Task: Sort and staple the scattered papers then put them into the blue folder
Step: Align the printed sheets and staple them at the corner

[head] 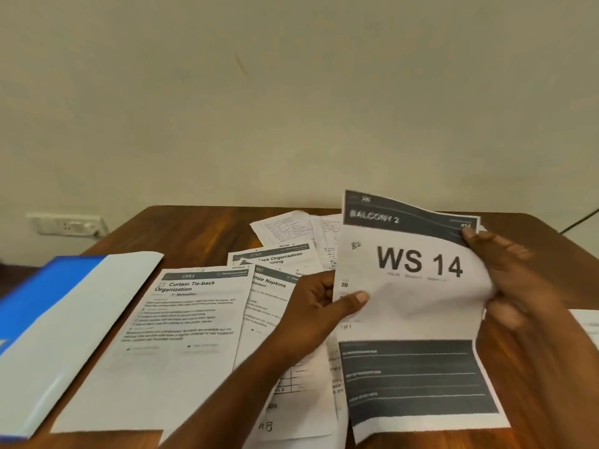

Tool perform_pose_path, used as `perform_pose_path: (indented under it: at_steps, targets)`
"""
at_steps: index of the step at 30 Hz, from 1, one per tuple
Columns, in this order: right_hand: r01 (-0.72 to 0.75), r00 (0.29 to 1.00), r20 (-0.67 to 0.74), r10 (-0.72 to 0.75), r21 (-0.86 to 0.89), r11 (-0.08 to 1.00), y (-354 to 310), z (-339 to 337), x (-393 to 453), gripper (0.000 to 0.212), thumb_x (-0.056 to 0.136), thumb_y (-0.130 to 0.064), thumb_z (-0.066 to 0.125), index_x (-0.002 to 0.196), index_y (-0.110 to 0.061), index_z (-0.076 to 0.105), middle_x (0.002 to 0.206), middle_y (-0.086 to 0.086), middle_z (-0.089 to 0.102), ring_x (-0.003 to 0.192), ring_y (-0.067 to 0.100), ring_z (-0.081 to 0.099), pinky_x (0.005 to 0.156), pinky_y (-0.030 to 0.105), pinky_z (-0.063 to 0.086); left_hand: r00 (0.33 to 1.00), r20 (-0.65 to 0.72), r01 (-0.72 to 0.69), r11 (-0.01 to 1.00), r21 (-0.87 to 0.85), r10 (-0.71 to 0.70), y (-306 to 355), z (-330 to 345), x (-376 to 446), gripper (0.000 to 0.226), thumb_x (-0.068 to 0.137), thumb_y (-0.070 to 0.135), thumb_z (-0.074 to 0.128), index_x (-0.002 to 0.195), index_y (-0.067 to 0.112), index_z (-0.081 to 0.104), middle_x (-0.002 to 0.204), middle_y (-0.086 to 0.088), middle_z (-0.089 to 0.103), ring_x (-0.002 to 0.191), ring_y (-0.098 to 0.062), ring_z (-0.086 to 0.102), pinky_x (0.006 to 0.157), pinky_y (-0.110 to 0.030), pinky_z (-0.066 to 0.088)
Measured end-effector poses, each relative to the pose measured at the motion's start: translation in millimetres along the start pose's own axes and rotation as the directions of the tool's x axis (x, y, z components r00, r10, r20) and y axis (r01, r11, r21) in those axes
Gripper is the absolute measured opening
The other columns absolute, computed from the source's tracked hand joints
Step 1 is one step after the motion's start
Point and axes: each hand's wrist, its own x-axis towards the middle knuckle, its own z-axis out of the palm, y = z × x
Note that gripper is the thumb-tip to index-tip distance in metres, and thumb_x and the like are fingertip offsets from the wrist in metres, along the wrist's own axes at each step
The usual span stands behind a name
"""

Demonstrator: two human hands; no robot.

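While your left hand [319, 301] and right hand [505, 273] pinched the WS 14 sheet [418, 306], you were mid-sort; next it probably needed a pile, folder [48, 322] waiting at 9 o'clock.

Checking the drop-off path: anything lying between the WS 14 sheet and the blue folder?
Yes. Both hands hold the WS 14 sheet at right; the blue folder lies at the left edge of the table. Between them lie the Curtain Tie-back sheet and overlapping papers, flat, so passable above.
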Motion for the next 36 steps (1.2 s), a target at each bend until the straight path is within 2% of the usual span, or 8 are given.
perform_pose_path:
  at_steps: [2, 8, 16, 19, 24, 27, 30, 36]
  targets:
    - [0.006, 1.000, 0.008, -0.005, -0.057, 0.998, 6, 11, -5, 0.009, 0.082, -0.028, 0.083, 0.076, -0.025, 0.079, 0.094, 0.012, 0.080, 0.082, 0.035, 0.075, 0.087, 0.056, 0.061, 0.999, -0.024, 0.024, 1.000, 0.007, -0.024, -6, -3, 2, 0.027, 0.098, 0.009, 0.069, 0.118, 0.027, 0.072, 0.112, 0.014, 0.079, 0.104, -0.013, 0.076, 0.083, -0.025, 0.061]
    - [0.057, 0.998, -0.004, -0.058, -0.158, 0.986, 21, 31, -11, 0.015, 0.090, -0.026, 0.079, 0.101, -0.017, 0.076, 0.095, 0.006, 0.081, 0.091, 0.034, 0.077, 0.089, 0.052, 0.062, 0.975, -0.147, 0.144, 0.977, -0.154, -0.167, -13, -17, 7, 0.030, 0.097, 0.017, 0.071, 0.127, 0.016, 0.067, 0.119, -0.004, 0.078, 0.106, -0.030, 0.077, 0.095, -0.060, 0.059]
    - [0.077, 0.993, 0.098, -0.060, -0.173, 0.982, 29, 33, -14, 0.014, 0.090, -0.016, 0.075, 0.104, -0.019, 0.075, 0.097, -0.002, 0.081, 0.086, 0.019, 0.079, 0.072, 0.033, 0.065, 0.959, -0.190, 0.173, 0.967, -0.185, -0.208, -13, -33, 17, 0.029, 0.094, 0.014, 0.073, 0.122, 0.020, 0.068, 0.111, 0.002, 0.081, 0.092, -0.027, 0.080, 0.066, -0.031, 0.063]
    - [0.064, 0.989, 0.141, -0.034, -0.217, 0.974, 34, 33, -16, 0.021, 0.088, -0.017, 0.076, 0.109, -0.016, 0.075, 0.103, 0.001, 0.081, 0.092, 0.022, 0.078, 0.074, 0.034, 0.063, 0.952, -0.199, 0.189, 0.959, -0.210, -0.231, -14, -39, 19, 0.033, 0.094, 0.016, 0.074, 0.125, 0.019, 0.066, 0.116, -0.001, 0.079, 0.095, -0.029, 0.079, 0.067, -0.033, 0.063]
    - [0.031, 0.981, 0.194, 0.027, -0.290, 0.956, 51, 39, -19, 0.065, 0.059, -0.056, 0.091, 0.110, -0.019, 0.075, 0.105, 0.001, 0.081, 0.091, 0.028, 0.079, 0.089, 0.052, 0.061, 0.959, -0.143, 0.192, 0.935, -0.299, -0.243, -5, -43, 13, 0.040, 0.093, 0.012, 0.075, 0.131, 0.015, 0.061, 0.123, -0.006, 0.077, 0.105, -0.033, 0.077, 0.081, -0.041, 0.064]
    - [0.015, 0.976, 0.213, 0.053, -0.307, 0.951, 65, 45, -23, 0.097, 0.030, -0.081, 0.088, 0.108, -0.025, 0.076, 0.105, -0.002, 0.081, 0.092, 0.027, 0.079, 0.087, 0.051, 0.061, 0.949, -0.214, 0.194, 0.964, -0.183, -0.232, -7, -52, 12, 0.039, 0.092, 0.018, 0.079, 0.128, 0.019, 0.063, 0.119, 0.000, 0.079, 0.103, -0.027, 0.078, 0.090, -0.045, 0.063]
    - [0.010, 0.972, 0.223, 0.068, -0.330, 0.944, 75, 53, -28, 0.075, 0.043, -0.074, 0.088, 0.102, -0.029, 0.077, 0.102, -0.007, 0.081, 0.088, 0.023, 0.079, 0.083, 0.047, 0.062, 0.920, -0.320, 0.221, 0.973, -0.058, -0.228, -13, -62, 14, 0.030, 0.091, 0.020, 0.081, 0.118, 0.023, 0.069, 0.113, 0.004, 0.080, 0.097, -0.019, 0.079, 0.091, -0.044, 0.063]
    - [0.049, 0.960, 0.268, 0.079, -0.440, 0.897, 86, 65, -37, 0.020, 0.086, -0.024, 0.077, 0.101, -0.035, 0.069, 0.088, -0.023, 0.076, 0.077, 0.011, 0.076, 0.069, 0.031, 0.060, 0.891, -0.382, 0.279, 0.960, 0.034, -0.246, -13, -76, 16, 0.017, 0.091, 0.015, 0.081, 0.101, 0.028, 0.073, 0.103, 0.008, 0.081, 0.085, -0.011, 0.079, 0.070, -0.023, 0.061]
